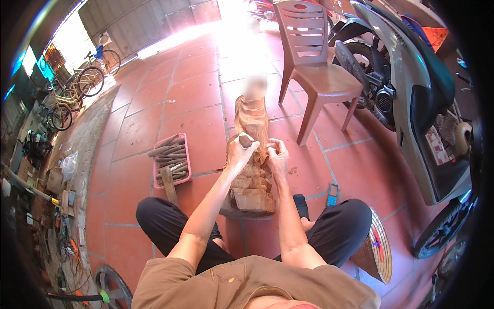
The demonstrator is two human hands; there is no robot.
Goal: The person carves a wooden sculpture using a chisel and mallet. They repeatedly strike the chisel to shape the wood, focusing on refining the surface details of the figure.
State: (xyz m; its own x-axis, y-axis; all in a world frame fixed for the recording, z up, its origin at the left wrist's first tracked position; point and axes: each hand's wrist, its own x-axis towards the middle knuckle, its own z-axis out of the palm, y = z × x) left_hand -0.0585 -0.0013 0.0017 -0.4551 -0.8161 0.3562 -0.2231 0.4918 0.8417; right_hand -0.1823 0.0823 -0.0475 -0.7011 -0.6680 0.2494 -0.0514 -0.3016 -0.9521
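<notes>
A carved wooden figure (250, 181) with layered folds stands on the tiled floor between my bent legs; its top is blurred. My left hand (240, 154) is closed around a carving chisel (246, 141), whose brown wooden handle end shows above the fist while the blade is hidden. At the figure's right side, my right hand (278, 156) has its fingers curled against the wood. What lies between those fingers I cannot make out. Left of the figure, a pink plastic basket (156, 172) holds several wooden-handled tools. A wooden mallet (168, 184) leans at the basket's near side.
A brown plastic chair (329, 82) stands beyond the figure to the right, beside a parked motorbike (411, 98). Near my right knee lie a blue phone (333, 194) and a conical hat (378, 252). Bicycles (90, 81) and clutter line the left wall.
</notes>
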